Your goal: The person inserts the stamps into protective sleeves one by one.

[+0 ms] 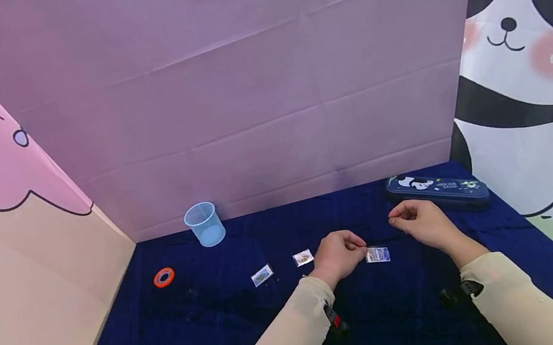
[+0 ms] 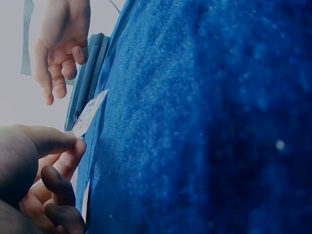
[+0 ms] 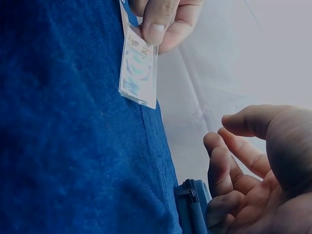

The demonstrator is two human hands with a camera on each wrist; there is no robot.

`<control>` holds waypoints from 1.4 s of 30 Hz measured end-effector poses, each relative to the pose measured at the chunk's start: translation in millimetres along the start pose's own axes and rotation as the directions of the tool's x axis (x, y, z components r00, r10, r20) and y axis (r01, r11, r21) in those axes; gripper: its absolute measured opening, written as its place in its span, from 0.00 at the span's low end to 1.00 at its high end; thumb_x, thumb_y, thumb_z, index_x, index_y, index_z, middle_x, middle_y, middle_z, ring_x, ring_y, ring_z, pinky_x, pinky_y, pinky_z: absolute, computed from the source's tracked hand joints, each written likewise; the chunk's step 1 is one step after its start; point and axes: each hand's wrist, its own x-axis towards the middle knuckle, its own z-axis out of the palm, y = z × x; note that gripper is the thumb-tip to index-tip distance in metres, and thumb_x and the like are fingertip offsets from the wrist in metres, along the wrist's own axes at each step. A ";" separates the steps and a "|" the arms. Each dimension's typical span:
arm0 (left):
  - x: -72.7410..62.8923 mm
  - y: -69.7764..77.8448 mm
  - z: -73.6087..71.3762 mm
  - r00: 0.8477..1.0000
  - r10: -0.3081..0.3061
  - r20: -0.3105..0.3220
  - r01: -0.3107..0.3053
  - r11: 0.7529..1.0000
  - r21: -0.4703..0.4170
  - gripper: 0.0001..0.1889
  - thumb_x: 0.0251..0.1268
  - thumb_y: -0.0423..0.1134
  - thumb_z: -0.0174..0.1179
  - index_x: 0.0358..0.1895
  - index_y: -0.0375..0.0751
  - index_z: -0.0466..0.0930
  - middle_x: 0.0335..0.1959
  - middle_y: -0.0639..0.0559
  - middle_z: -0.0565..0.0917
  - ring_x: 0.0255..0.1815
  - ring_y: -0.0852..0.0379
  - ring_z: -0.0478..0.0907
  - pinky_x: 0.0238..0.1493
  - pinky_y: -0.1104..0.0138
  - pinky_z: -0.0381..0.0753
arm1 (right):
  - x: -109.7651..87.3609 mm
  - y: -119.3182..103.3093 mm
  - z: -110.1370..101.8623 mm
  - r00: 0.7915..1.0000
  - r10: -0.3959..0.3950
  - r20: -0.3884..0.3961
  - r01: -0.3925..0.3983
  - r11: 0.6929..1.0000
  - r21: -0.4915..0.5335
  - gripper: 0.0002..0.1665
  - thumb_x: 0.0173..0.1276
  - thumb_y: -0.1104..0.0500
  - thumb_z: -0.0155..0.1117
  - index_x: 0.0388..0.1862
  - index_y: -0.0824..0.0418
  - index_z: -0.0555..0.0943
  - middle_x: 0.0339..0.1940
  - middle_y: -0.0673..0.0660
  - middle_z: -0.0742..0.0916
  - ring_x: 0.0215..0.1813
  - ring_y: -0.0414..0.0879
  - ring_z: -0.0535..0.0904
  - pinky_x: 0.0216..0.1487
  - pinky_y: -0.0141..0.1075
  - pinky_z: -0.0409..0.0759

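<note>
In the head view my left hand (image 1: 341,256) pinches a postage stamp in a clear sleeve (image 1: 378,254) by its left edge, between thumb and index finger. The right wrist view shows the stamp's toothed border and pale print inside the sleeve (image 3: 138,68). To the right, apart from the stamp, my right hand (image 1: 422,226) hovers in front of the pencil case, fingers loosely bent and holding nothing. Left of my left hand, two more small sleeved pieces lie on the cloth: one piece close by (image 1: 303,258), another piece farther left (image 1: 262,275).
A dark blue pencil case (image 1: 439,190) with panda pictures lies at the back right. A light blue mesh cup (image 1: 205,225) stands at the back left. An orange ring-shaped roll (image 1: 164,278) lies at the left. Dark blue cloth (image 1: 200,341) covers the table, with fabric walls around it.
</note>
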 end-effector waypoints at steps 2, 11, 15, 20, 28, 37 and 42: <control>-0.3 0.1 0.5 1.000 -0.001 0.003 0.001 1.000 0.005 0.07 0.65 0.45 0.75 0.30 0.60 0.87 0.27 0.66 0.82 0.28 0.65 0.78 0.36 0.65 0.77 | 0.0 0.2 0.2 1.000 -0.004 0.000 0.004 1.000 0.006 0.12 0.77 0.56 0.68 0.51 0.63 0.86 0.40 0.57 0.88 0.37 0.50 0.80 0.39 0.42 0.80; 1.7 -5.0 3.9 1.000 -0.011 0.002 0.011 0.999 0.032 0.07 0.63 0.46 0.77 0.30 0.60 0.86 0.26 0.67 0.82 0.28 0.66 0.78 0.37 0.65 0.78 | -0.3 -1.6 2.7 1.000 -0.007 0.007 0.006 1.000 0.010 0.14 0.77 0.57 0.67 0.53 0.65 0.85 0.40 0.57 0.88 0.38 0.50 0.81 0.40 0.42 0.81; 2.0 -6.2 1.9 1.000 0.015 0.000 -0.015 1.000 0.013 0.07 0.65 0.46 0.76 0.31 0.59 0.86 0.26 0.67 0.82 0.28 0.65 0.78 0.36 0.66 0.79 | -0.1 -2.6 3.0 1.000 -0.010 0.006 0.010 1.000 0.011 0.13 0.77 0.56 0.67 0.52 0.64 0.86 0.40 0.57 0.88 0.38 0.51 0.81 0.40 0.42 0.80; 1.0 -11.1 -8.1 0.999 0.038 0.005 -0.038 0.999 -0.017 0.07 0.66 0.46 0.74 0.32 0.61 0.86 0.28 0.66 0.82 0.29 0.64 0.79 0.36 0.65 0.80 | 0.5 -4.7 3.3 1.000 -0.016 0.008 0.016 1.000 0.009 0.13 0.77 0.55 0.68 0.51 0.63 0.86 0.41 0.57 0.88 0.39 0.51 0.81 0.41 0.42 0.80; -7.7 -23.1 -41.3 0.997 0.072 -0.020 -0.073 0.997 -0.033 0.04 0.69 0.47 0.72 0.36 0.62 0.86 0.31 0.68 0.84 0.32 0.63 0.80 0.37 0.63 0.80 | 0.0 -11.4 2.1 0.999 -0.037 0.018 0.037 0.999 -0.005 0.13 0.78 0.55 0.67 0.52 0.62 0.86 0.42 0.57 0.88 0.40 0.51 0.80 0.42 0.42 0.80; -28.6 -46.4 -76.7 0.986 0.133 -0.099 -0.126 0.990 0.069 0.02 0.72 0.50 0.69 0.39 0.64 0.85 0.34 0.70 0.83 0.36 0.63 0.78 0.37 0.62 0.78 | -9.9 -14.4 0.3 0.997 -0.058 0.046 0.061 0.996 -0.065 0.12 0.77 0.54 0.67 0.51 0.60 0.86 0.42 0.55 0.88 0.40 0.50 0.80 0.43 0.44 0.79; -43.4 -62.8 -94.0 0.978 0.140 -0.154 -0.119 0.984 0.135 0.02 0.71 0.49 0.69 0.39 0.63 0.86 0.36 0.68 0.84 0.30 0.61 0.76 0.32 0.63 0.76 | -23.1 -15.6 -0.7 0.995 -0.077 0.059 0.081 0.993 -0.086 0.12 0.76 0.55 0.69 0.51 0.60 0.86 0.41 0.53 0.87 0.37 0.48 0.78 0.38 0.42 0.78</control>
